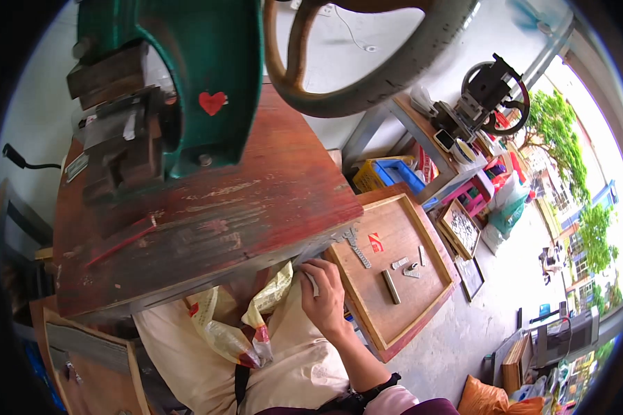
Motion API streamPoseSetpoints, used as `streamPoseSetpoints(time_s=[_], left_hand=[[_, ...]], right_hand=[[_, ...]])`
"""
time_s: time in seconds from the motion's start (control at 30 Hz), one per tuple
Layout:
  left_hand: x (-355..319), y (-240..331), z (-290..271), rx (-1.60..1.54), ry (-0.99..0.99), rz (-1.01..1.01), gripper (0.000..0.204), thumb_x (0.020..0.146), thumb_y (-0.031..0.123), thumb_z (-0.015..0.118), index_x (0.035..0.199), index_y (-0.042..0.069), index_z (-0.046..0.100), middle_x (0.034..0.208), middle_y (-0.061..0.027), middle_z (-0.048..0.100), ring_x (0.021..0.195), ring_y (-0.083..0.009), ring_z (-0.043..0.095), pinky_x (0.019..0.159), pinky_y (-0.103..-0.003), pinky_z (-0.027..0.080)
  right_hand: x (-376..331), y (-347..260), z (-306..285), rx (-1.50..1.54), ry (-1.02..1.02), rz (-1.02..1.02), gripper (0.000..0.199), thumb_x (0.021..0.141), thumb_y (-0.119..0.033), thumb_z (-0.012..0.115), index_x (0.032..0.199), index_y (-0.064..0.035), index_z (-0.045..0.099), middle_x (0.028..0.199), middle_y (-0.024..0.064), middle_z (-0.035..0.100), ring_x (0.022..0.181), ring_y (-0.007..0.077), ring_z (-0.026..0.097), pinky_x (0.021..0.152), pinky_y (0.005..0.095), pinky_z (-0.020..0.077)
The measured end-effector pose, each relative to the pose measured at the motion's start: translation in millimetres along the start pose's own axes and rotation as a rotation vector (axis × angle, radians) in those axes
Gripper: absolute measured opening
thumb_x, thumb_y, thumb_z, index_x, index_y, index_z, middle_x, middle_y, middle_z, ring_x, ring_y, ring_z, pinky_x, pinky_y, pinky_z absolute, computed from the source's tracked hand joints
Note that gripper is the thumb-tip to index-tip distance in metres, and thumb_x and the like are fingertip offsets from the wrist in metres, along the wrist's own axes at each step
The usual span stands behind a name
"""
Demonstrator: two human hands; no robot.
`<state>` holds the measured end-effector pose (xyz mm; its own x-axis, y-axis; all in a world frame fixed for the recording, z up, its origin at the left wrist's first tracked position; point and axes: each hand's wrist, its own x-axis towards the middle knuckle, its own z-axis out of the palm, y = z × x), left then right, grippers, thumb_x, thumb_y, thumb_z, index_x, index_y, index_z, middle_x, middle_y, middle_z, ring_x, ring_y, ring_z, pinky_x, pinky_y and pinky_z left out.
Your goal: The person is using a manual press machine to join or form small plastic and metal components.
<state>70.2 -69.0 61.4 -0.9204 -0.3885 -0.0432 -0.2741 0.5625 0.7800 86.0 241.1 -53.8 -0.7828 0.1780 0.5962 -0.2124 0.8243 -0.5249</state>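
Observation:
My right hand (pixel 323 297) is just below the front edge of a worn reddish wooden table (pixel 208 235), above my lap. Its fingers are curled inward, and a small pale piece shows among them, too hidden to name. Beside it a crumpled, printed plastic bag (pixel 273 294) lies across my light trousers (pixel 304 360), its mouth gaping. To the right of the hand is a shallow wooden tray (pixel 374 304) with a metal bar (pixel 390 286), a strip of small grey pieces (pixel 358 250) and several short grey pieces. My left hand is out of view.
A green hand press (pixel 218 62) with a large metal handwheel (pixel 353 104) stands on the table. A thin red stick (pixel 121 241) lies at its left. Another tray (pixel 90 346) is at lower left. At the right are a side bench with a black machine (pixel 488 93), crates and bags.

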Motion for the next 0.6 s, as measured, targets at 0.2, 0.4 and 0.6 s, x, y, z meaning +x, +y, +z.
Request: streamPoseSetpoints(time_s=[0.2, 0.4, 0.6], left_hand=[[31, -221, -164, -0.340, -0.113, -0.080, 0.025, 0.092, -0.001, 0.046, 0.117, -0.006, 0.047, 0.106, -0.0144, 0.053, 0.096, -0.0234, 0.052, 0.084, -0.033, 0.045], [45, -109, -93, -0.163, -0.197, 0.197, 0.042, 0.085, 0.002, 0.055, 0.125, -0.003, 0.044, 0.121, -0.0103, 0.050, 0.112, -0.0199, 0.047, 0.098, -0.031, 0.034], [53, 13, 15, 0.043, -0.511, 0.451, 0.026, 0.081, -0.002, 0.054, 0.107, -0.002, 0.050, 0.088, -0.0026, 0.056, 0.076, -0.0088, 0.052, 0.067, -0.024, 0.044]], right_hand=[[-12, 10, 9, 0.132, -0.052, -0.004, 0.023, 0.075, 0.005, 0.063, 0.097, 0.0001, 0.061, 0.098, 0.0162, 0.059, 0.090, 0.0324, 0.058, 0.077, 0.0376, 0.0476], [-20, 71, -1, 0.014, 0.110, 0.232, 0.023, 0.079, -0.001, 0.061, 0.101, 0.0001, 0.059, 0.098, 0.0173, 0.058, 0.090, 0.0334, 0.056, 0.078, 0.0391, 0.0469], [-45, 188, -26, -0.367, 0.183, 0.562, 0.025, 0.081, -0.008, 0.061, 0.103, 0.0006, 0.059, 0.098, 0.0195, 0.057, 0.094, 0.0359, 0.053, 0.084, 0.0409, 0.0435]])
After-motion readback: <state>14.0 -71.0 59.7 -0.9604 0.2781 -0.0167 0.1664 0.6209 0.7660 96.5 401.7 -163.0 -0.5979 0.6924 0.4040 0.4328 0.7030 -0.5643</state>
